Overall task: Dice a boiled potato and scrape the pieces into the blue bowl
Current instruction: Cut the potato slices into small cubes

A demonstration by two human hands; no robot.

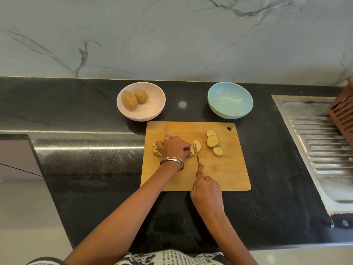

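On the board, the left hand is pinching a potato slice. The right hand is gripping the knife, its blade lying across the slice, just right of the left fingertips.

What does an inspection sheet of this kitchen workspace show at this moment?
Surface: black counter, wooden cutting board on it.
Job's things: potato slice under knife; three slices to its right; diced pieces; blue bowl empty.
Clutter: pink bowl holding two whole potatoes.
Hands: left hand steadies the slice; right hand grips the knife.
Cables: nothing seen.
Surroundings: marble wall, steel drainboard, brown basket.
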